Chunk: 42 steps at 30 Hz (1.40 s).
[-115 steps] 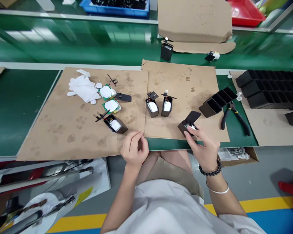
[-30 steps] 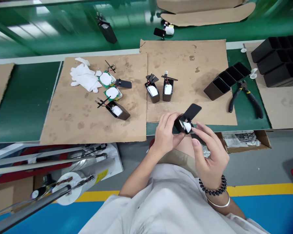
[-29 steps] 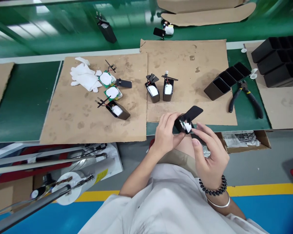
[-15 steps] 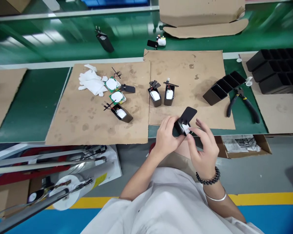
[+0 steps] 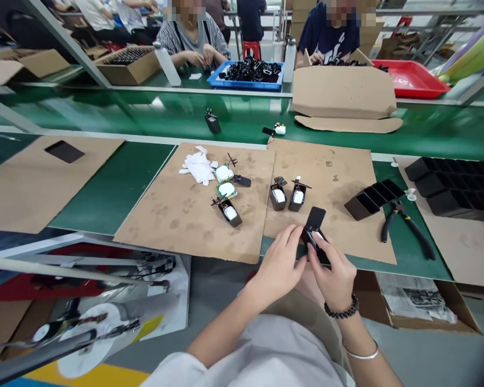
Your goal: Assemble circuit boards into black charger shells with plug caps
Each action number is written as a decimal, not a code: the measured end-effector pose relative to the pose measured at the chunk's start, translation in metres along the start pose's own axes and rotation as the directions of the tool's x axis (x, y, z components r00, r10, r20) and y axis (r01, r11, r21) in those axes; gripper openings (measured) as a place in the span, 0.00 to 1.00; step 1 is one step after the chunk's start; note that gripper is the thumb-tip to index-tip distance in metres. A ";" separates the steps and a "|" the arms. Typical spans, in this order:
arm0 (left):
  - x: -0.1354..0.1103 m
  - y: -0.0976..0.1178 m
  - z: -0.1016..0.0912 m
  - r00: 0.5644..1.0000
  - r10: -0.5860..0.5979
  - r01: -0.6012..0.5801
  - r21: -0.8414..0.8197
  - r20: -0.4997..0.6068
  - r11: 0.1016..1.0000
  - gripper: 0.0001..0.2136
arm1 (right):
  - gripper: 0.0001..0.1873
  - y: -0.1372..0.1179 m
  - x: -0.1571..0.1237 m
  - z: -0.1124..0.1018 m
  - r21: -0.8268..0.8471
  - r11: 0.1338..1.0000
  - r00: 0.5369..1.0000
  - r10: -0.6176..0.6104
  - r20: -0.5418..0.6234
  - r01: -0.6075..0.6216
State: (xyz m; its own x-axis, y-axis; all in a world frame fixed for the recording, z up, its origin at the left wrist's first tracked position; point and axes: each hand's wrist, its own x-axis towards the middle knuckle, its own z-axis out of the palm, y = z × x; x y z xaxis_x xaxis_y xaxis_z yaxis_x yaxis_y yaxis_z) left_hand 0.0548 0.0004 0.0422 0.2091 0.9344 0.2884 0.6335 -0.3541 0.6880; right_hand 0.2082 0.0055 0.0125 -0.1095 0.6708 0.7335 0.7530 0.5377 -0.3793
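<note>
Shirt print (image 5: pixel 339 45), 1 o'clock: unreadable to me. Right hand (image 5: pixel 334 273) grips black case (image 5: pixel 315 219) at its 11 o'clock; left hand (image 5: pixel 280 260) touching, grip unclear.

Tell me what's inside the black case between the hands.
In the mouth of the black case, a white-topped piece shows beside the raised flap. The right hand covers part of the opening; whatever lies underneath cannot be seen.
</note>
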 end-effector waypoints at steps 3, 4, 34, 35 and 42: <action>0.021 0.013 -0.058 0.993 0.116 -0.117 0.067 0.013 0.991 0.18 | 0.15 0.004 0.004 0.002 0.054 0.999 1.000 -0.002 -0.003 0.002; 0.038 0.016 -0.077 0.986 0.169 -0.168 0.114 -0.004 0.979 0.15 | 0.14 0.005 0.005 0.002 0.068 0.998 1.000 0.005 -0.007 -0.004; 0.357 -0.199 -0.079 0.838 -0.535 0.474 0.629 -0.107 0.616 0.35 | 0.08 0.031 0.027 -0.020 0.549 0.586 0.774 0.601 0.199 -0.597; 0.356 -0.202 -0.081 0.829 -0.541 0.500 0.620 -0.141 0.604 0.35 | 0.10 0.028 0.031 -0.025 0.654 0.365 0.661 0.696 0.281 -0.663; 0.348 -0.210 -0.101 0.829 -0.529 0.521 0.593 -0.181 0.614 0.24 | 0.21 0.007 0.062 -0.045 0.642 -0.594 0.347 0.543 0.764 -0.485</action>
State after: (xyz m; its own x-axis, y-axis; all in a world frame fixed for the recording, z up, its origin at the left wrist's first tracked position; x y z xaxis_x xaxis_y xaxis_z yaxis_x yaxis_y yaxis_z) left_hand -0.0806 0.3961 0.0659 -0.2967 0.9550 -0.0041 0.9396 0.2927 0.1772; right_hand 0.2360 0.0277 0.0805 -0.1250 0.9156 -0.3822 -0.8105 -0.3164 -0.4929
